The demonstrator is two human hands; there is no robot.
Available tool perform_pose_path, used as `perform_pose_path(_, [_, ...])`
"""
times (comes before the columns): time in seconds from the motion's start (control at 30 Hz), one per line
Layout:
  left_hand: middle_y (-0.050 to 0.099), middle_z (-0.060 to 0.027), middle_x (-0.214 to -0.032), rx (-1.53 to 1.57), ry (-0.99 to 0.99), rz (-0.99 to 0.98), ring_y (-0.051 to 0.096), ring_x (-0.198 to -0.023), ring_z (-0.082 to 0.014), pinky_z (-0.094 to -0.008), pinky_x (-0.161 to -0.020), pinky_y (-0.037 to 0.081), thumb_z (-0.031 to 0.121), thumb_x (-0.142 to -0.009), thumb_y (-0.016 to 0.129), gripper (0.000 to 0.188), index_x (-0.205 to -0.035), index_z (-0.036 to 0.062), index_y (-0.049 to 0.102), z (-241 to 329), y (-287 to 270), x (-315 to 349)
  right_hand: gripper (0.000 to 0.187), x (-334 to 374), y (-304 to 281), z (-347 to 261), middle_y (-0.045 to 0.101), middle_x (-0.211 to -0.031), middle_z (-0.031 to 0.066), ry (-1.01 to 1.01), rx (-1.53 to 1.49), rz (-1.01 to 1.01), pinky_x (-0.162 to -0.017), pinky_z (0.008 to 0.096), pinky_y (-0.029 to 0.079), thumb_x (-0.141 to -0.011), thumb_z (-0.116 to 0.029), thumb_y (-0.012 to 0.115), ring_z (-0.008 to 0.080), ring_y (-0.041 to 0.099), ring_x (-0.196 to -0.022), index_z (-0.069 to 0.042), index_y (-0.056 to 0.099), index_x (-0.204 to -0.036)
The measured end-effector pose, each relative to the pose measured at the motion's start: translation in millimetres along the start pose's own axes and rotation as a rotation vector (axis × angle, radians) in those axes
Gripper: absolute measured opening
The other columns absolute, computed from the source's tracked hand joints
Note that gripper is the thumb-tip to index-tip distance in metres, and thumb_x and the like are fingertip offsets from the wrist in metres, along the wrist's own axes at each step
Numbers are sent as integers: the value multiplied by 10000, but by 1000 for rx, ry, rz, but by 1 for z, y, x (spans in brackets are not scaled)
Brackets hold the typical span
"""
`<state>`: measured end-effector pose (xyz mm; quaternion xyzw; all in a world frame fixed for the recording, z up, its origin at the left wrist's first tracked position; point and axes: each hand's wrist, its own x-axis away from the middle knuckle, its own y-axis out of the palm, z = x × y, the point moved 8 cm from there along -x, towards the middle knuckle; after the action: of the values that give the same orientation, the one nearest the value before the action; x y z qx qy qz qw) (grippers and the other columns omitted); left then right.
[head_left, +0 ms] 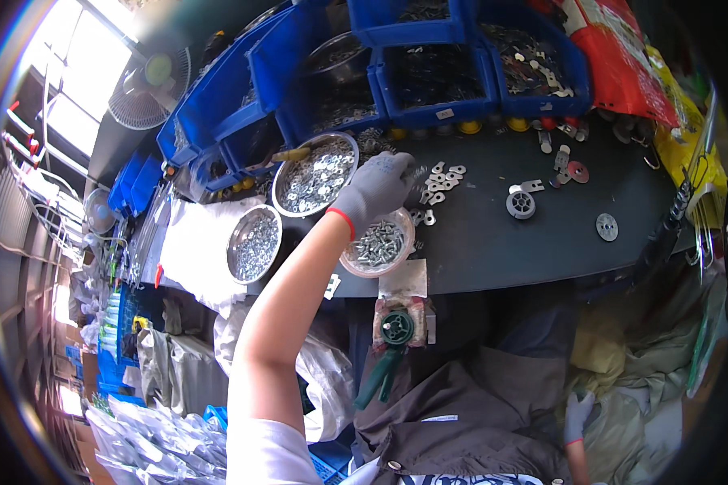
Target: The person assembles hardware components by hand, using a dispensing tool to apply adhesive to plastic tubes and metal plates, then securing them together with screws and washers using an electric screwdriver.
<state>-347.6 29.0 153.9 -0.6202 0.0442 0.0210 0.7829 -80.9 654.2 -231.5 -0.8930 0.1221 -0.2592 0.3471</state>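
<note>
My left hand (383, 184), best kept high over screw bowl (374, 273), curls beside tabs (438, 185) set back from front edge of tabletop (493, 255); my right hand (579, 415) low, off that edge. View poor: can't tell if either grips.

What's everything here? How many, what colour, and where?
Table: one, dark, middle
Bins: several, blue, mostly top
Bowls: three, silver or whitish, centre-left
Tiny parts: uncountable, silver, in bowls
Flat metal pieces: many, silver, centre
Spool: one, grey, right side
Holed disc: one, grey, right of spool
Red bag: one, red, upper right
Yellow bag: one, yellow, far right
Fans: two, white, left
Green tool: one, green, table's near edge
Left hand: one, grey-gloved, over table
Right hand: one, grey-gloved, lower right
</note>
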Motion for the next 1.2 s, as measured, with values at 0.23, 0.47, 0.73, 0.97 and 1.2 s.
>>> perform_pose_path(0.23, [629,-26,-908,893,-48,52,594,-797,-114,-266,-740,499,179,-942,584,225,-1099,19,610,15,-15,11,521,82,-84,-333,574,-1159,129,-679,-565,-92,-909,305,451,-786,-135,397,187,561,-1012,36,535,-1258])
perform_pose_path(0.47, [629,-25,-1057,1919,130,-277,587,-924,-100,-285,-839,476,178,-975,546,315,-1253,35,512,74,-12,61,354,133,2,-567,627,-948,61,-973,-611,-729,-790,247,463,-962,-186,437,114,560,-825,47,582,-1186])
perform_pose_path(0.73, [637,-70,-1034,1829,-91,-216,631,-957,-161,-301,-874,510,70,-919,617,207,-1105,9,550,50,9,67,243,130,67,-622,653,-928,5,-679,-648,-1025,-747,176,466,-908,-142,634,42,586,-835,15,637,-1093])
perform_pose_path(0.97, [645,-54,-978,1852,-149,-211,632,-905,-140,-282,-834,508,74,-914,626,184,-1078,27,557,39,26,43,169,102,85,-633,652,-906,17,-599,-721,-1056,-726,205,501,-897,-113,628,71,614,-800,3,636,-1020])
perform_pose_path(1.2, [634,8,-927,1784,-91,-216,575,-779,-57,-219,-695,492,171,-952,600,276,-1196,47,561,40,13,24,284,97,126,-630,593,-665,61,118,-997,-1583,-486,307,438,-873,-324,530,182,535,-514,-73,629,-783])
